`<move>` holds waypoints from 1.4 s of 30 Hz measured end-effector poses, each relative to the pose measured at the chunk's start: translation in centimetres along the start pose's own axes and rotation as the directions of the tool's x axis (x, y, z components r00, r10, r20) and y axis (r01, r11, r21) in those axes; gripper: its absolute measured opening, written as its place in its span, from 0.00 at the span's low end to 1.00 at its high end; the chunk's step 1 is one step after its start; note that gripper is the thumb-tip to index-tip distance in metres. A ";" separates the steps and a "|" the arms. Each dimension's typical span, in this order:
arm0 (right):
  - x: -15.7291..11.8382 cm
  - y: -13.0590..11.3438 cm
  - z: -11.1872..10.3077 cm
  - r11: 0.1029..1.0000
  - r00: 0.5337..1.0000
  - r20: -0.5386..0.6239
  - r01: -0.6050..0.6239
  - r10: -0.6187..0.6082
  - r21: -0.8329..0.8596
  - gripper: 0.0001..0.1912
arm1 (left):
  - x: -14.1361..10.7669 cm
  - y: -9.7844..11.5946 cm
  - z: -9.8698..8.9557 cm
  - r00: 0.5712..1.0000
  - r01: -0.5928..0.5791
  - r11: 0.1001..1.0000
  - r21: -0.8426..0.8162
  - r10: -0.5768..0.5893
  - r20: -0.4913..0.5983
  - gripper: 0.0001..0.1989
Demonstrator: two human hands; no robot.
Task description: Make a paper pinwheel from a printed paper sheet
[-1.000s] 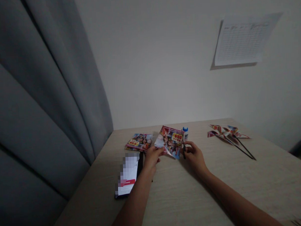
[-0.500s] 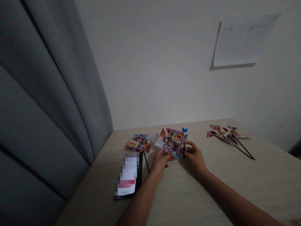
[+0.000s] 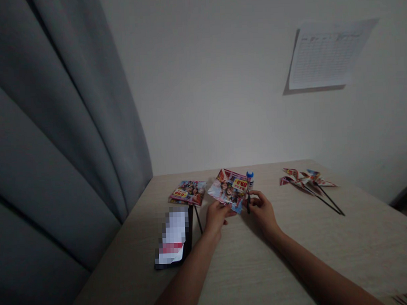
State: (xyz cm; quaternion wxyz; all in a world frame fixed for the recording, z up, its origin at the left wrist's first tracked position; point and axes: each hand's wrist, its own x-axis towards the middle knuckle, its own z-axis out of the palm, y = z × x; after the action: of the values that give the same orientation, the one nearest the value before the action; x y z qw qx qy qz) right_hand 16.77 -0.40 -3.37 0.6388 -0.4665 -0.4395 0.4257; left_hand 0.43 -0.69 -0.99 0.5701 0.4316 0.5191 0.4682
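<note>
My left hand [image 3: 217, 215] is closed on the lower edge of a square of colourful printed paper [image 3: 229, 188], holding it raised over the table. A cut shows near the paper's top left corner. In my right hand [image 3: 261, 208] is a small pair of scissors [image 3: 248, 202] with dark handles, pointing up beside the paper's right edge. Fingers partly cover the handles, and how far the blades are apart cannot be made out. Just behind the scissors stands a small bottle with a blue cap [image 3: 250, 174], its lower part hidden.
A stack of similar printed papers [image 3: 187, 193] lies left on the wooden table [image 3: 261, 275]. Nearer me are a phone [image 3: 173, 238] with a blurred screen and a dark stick [image 3: 198, 219]. Paper pinwheels [image 3: 306, 178] on dark sticks lie right. A grey curtain [image 3: 72, 130] hangs left.
The paper in my left hand has turned slightly and its top edge has risen. The gap at its upper left corner looks narrower. My right hand with the scissors has hardly moved.
</note>
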 end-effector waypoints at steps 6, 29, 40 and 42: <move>0.0 0.1 -0.3 0.995 0.999 0.019 0.040 -0.039 -0.087 0.27 | 0.0 0.1 -0.1 0.999 -0.020 1.000 -0.019 0.020 -0.037 0.13; -1.3 -1.3 -1.0 0.976 0.967 0.212 -0.097 0.139 -0.197 0.25 | 1.0 1.7 -2.1 0.967 -0.147 0.984 -0.099 0.122 -0.224 0.12; -1.6 -0.9 -1.0 0.966 0.906 0.375 -0.113 0.196 -0.232 0.19 | 1.2 2.0 -2.4 0.956 -0.158 0.982 -0.100 0.127 -0.263 0.15; -1.7 -0.9 -1.0 0.963 0.900 0.382 -0.123 0.209 -0.238 0.19 | 1.2 2.1 -2.4 0.957 -0.158 0.982 -0.101 0.127 -0.261 0.15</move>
State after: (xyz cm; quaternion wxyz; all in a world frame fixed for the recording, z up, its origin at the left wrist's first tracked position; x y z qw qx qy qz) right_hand 17.47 -2.43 -2.93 0.4431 -0.4686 -0.5623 0.5176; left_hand -2.11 0.88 0.59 0.4892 0.3692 0.5258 0.5898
